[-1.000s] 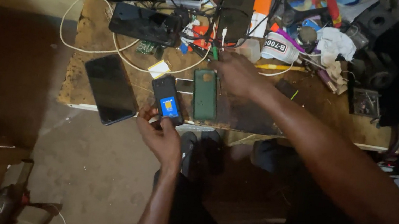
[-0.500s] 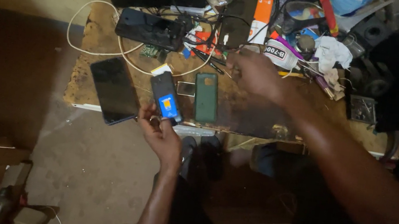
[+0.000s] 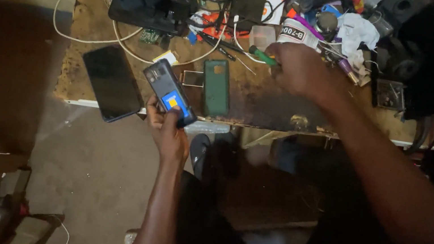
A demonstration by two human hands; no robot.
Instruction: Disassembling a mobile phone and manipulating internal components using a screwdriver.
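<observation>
The left hand grips an open phone at the table's near edge; it might slip and drop; the right hand closes on a green screwdriver among far clutter and could knock bits.

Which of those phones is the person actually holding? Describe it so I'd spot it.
Start at the worn wooden bench and find its near edge. The left hand holds the phone there, between a black phone and a green one lying flat. Only it is tilted, open-backed, showing a blue and yellow patch.
</observation>
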